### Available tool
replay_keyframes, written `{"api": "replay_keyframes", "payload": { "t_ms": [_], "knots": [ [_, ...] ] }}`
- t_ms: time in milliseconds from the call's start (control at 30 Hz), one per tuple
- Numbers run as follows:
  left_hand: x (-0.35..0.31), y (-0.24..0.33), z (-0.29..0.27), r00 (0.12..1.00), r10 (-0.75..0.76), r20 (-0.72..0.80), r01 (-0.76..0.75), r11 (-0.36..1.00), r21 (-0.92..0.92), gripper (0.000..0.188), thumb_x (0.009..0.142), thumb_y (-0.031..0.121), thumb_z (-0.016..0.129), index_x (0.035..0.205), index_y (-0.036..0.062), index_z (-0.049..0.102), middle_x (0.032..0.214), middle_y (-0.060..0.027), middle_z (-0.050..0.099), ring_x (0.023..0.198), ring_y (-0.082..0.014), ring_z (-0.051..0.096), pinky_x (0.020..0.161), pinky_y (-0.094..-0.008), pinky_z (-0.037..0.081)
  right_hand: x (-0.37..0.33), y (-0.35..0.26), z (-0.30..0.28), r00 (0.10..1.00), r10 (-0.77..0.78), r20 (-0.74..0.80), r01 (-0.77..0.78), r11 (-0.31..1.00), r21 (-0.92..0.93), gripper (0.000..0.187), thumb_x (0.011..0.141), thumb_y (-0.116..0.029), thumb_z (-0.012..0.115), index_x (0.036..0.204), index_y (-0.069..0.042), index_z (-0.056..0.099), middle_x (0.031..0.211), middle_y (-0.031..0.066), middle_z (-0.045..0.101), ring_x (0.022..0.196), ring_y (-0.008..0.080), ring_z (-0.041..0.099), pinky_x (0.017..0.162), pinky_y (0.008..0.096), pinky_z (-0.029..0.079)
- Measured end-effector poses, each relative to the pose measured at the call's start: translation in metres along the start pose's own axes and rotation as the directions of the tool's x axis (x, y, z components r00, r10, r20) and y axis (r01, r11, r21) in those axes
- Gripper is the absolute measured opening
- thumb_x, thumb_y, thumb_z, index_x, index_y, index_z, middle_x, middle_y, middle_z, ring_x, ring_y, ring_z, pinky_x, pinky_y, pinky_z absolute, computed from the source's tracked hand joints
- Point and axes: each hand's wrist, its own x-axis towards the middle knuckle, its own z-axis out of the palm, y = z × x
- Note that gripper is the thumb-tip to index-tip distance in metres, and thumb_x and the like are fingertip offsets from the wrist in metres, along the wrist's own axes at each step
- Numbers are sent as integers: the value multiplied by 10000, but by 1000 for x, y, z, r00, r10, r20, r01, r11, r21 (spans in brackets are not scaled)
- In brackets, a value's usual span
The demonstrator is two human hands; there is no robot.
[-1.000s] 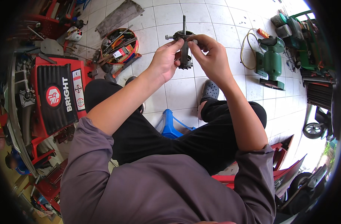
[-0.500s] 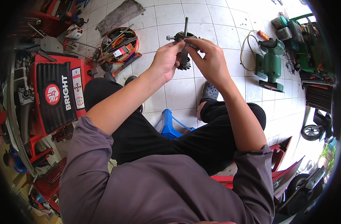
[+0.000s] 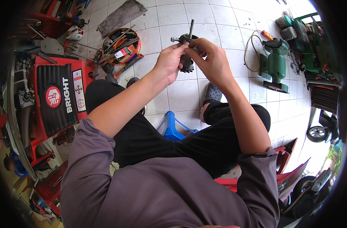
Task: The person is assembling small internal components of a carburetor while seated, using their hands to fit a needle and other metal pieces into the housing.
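Ahead of my knees, above the tiled floor, I hold a dark metal mechanical part. A thin rod sticks up from its ring-like top, a bolt juts out to the left, and its lower end has a toothed edge. My left hand grips it from the left, fingers closed around its middle. From the right, my right hand pinches at the part just below the ring, thumb and index finger together. The fingers hide much of the part's middle, so whether a smaller piece sits in the pinch is unclear.
A round red-rimmed tub of tools stands front left, near a grey flat board. Left is a red-and-black machine. A green bench grinder with a yellow cable sits right. A blue stand is between my legs.
My right index finger has drawn back from over the part's top and bent toward the thumb. The part and its rod have shifted slightly to the right. My left hand keeps its grip.
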Motion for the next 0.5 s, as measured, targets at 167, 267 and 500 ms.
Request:
{"api": "replay_keyframes", "payload": {
  "t_ms": [167, 267, 500],
  "knots": [
    [0, 0, -2, 1000, 19, 25, -19, 1000, 9, 125, 896, 246, 602, 919, 125, 627, 733, 55, 594, 605, -32, 475, 490, -197, 275, 0, -4, -1, 999, 34, 9, -34, 999, 23, 200, 813, -153, 636, 944, -9, 591, 725, 136, 625, 611, 249, 608, 599, 312, 489],
    [0, 1, -1, 1000, 14, 5, -14, 1000, 16, 133, 897, 248, 600, 917, 119, 625, 725, 53, 594, 597, -32, 473, 491, -198, 278, 0, -6, -2, 999, 39, 23, -40, 998, 43, 204, 816, -151, 634, 951, -7, 582, 716, 134, 622, 630, 239, 621, 605, 310, 494],
    [0, 2, 0, 1000, 19, -17, -18, 999, 27, 149, 902, 257, 593, 912, 111, 619, 730, 40, 610, 575, -29, 471, 484, -198, 284, -2, 0, 4, 998, 16, -68, -8, 993, 117, 215, 836, -161, 624, 936, 21, 571, 753, 179, 649, 692, 264, 666, 612, 323, 503]
  ]
}}
